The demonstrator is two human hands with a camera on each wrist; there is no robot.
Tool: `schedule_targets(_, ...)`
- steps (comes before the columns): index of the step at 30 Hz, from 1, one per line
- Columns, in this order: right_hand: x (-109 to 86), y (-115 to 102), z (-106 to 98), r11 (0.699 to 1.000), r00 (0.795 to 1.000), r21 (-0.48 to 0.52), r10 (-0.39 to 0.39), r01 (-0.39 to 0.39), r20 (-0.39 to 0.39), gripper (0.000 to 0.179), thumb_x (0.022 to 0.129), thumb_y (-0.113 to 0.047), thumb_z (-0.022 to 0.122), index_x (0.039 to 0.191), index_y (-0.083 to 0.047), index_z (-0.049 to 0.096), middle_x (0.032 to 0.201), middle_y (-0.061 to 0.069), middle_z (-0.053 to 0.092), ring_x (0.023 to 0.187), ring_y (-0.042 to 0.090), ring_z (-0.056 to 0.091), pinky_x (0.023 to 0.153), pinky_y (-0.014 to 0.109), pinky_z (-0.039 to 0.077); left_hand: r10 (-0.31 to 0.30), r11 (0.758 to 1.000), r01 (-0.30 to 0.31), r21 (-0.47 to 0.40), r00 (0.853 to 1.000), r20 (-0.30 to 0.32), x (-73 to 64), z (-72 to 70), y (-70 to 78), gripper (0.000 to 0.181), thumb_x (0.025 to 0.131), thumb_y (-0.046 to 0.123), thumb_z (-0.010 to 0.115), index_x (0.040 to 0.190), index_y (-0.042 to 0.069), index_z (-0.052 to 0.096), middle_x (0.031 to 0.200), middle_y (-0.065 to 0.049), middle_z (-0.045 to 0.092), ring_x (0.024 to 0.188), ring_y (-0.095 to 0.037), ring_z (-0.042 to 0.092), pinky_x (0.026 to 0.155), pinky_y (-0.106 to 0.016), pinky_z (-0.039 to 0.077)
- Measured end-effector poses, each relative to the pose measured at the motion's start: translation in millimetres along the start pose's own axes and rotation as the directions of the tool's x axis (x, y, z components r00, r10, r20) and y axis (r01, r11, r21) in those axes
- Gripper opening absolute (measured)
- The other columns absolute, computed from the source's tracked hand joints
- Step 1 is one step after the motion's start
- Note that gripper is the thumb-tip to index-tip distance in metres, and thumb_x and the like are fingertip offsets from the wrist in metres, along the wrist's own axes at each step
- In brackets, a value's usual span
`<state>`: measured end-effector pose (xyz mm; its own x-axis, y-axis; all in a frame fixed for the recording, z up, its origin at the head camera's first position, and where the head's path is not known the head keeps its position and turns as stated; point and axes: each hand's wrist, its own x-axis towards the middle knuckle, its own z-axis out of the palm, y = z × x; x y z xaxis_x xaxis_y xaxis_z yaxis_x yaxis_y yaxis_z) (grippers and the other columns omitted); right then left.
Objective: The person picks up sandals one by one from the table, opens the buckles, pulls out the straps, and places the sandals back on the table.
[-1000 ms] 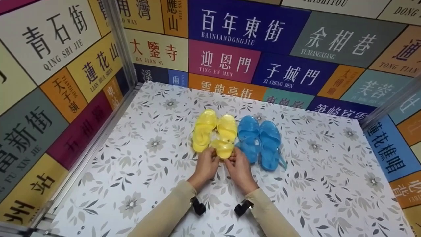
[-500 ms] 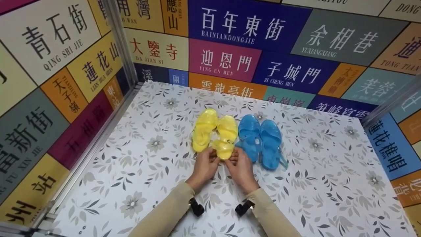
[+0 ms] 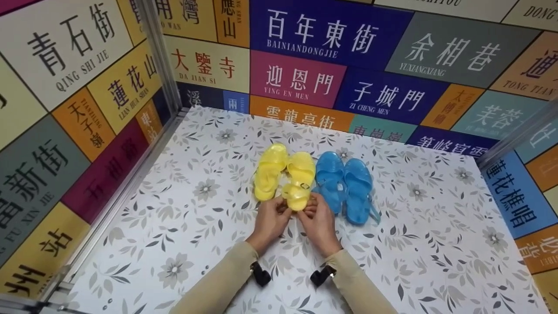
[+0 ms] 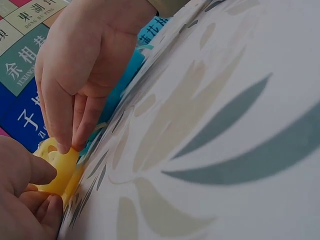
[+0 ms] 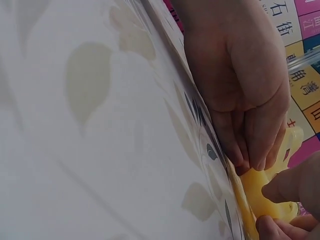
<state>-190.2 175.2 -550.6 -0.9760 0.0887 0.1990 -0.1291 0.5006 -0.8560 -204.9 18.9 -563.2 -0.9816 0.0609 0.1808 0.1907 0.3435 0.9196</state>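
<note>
A pair of yellow jelly sandals lies with toes pointing away from me. At the heel of the right-hand yellow sandal (image 3: 301,168), both my hands meet. My left hand (image 3: 271,220) pinches its left side, and my right hand (image 3: 319,222) pinches the other. The wrist views show thumbs and fingertips on the yellow heel (image 4: 62,172); some fingers are hidden behind it. A strap with a small buckle (image 3: 304,186) crosses over this sandal's rear part. The left-hand yellow sandal (image 3: 267,179) sits beside it, untouched.
A pair of blue sandals (image 3: 358,192) lies just right of the yellow pair, close to my right hand. All rest on a white table (image 3: 209,253) with a leaf print. Walls of colourful street-name signs (image 3: 296,80) and a metal corner post (image 3: 163,56) bound the back and sides.
Both hands stay at the yellow sandal's heel. The strap has shifted slightly, and its buckle shows a little more clearly. The other sandals have not moved.
</note>
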Motion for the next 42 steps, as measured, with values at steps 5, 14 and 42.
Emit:
schedule_targets(5,0.0,0.8,-2.1,1.000,1.000,-0.007,-0.012,0.012,-0.014,0.053,0.090,-0.002,0.080,0.136,0.008,0.056,0.110,0.017,0.069,0.097,0.027,0.072,0.084,0.031,0.062,0.012,1.000,-0.012,-0.003,1.000,-0.008,0.9,0.4,1.6,0.005,0.090,0.005,0.075,0.095,0.006,0.077,0.088,-0.002,0.077,0.080,-0.010,0.068,0.073,-0.027,0.056)
schedule_targets(14,-1.4,0.3,0.6,1.000,1.000,0.027,0.005,-0.004,-0.017,0.057,0.088,0.000,0.080,0.139,0.007,0.054,0.112,0.018,0.069,0.099,0.027,0.072,0.085,0.029,0.061,0.030,0.999,-0.029,0.018,0.999,-0.019,0.5,-2.6,2.8,0.013,0.090,0.005,0.076,0.081,0.008,0.068,0.070,0.002,0.059,0.067,-0.013,0.053,0.061,-0.025,0.041)
schedule_targets(42,-29.5,-18.5,-11.9,0.997,0.997,0.004,-0.077,0.077,0.013,0.054,0.089,-0.001,0.080,0.137,0.006,0.056,0.109,0.016,0.069,0.096,0.026,0.071,0.085,0.034,0.062,0.025,0.996,-0.026,-0.085,1.000,-0.012,-25.6,-22.0,13.8,0.012,0.083,0.009,0.086,0.080,0.010,0.074,0.075,0.003,0.071,0.073,-0.009,0.063,0.069,-0.025,0.053)
